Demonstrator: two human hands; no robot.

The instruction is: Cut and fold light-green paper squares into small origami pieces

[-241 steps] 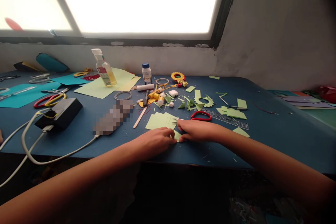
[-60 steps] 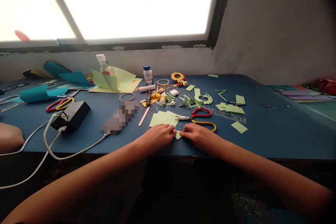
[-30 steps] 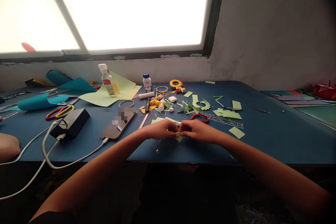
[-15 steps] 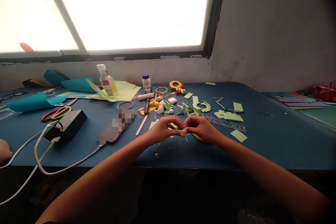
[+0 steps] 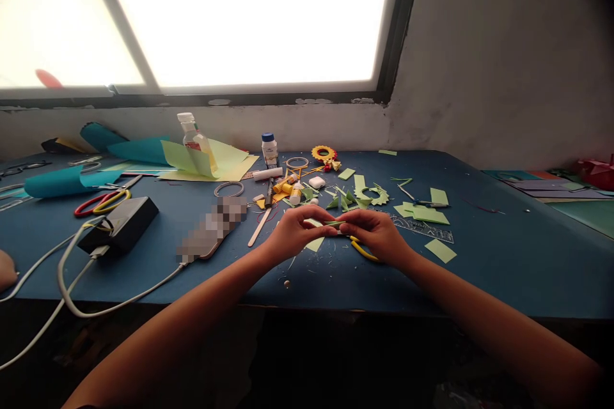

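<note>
My left hand (image 5: 300, 230) and my right hand (image 5: 371, 230) meet over the front middle of the blue table. Between their fingertips they pinch a small piece of green paper (image 5: 334, 223), seen nearly edge-on and partly hidden by the fingers. Yellow-handled scissors (image 5: 363, 250) lie under my right hand, their blades mostly out of sight. A light green paper rectangle (image 5: 314, 244) rests below my left hand. Just beyond the hands are folded green paper pieces (image 5: 346, 199) and a green paper ring with a toothed edge (image 5: 377, 195).
Around lie a clear ruler (image 5: 425, 229), green paper slips (image 5: 426, 213), a yellow toothed ring (image 5: 323, 153), a white bottle with a blue cap (image 5: 270, 152) and a wooden stick (image 5: 259, 228). To the left are a blurred phone-like object (image 5: 213, 230), a black box (image 5: 119, 227) and cables.
The green paper piece has turned from hanging downward to lying nearly level between my fingertips. My hands have drawn slightly higher, showing more of the yellow scissor handle.
</note>
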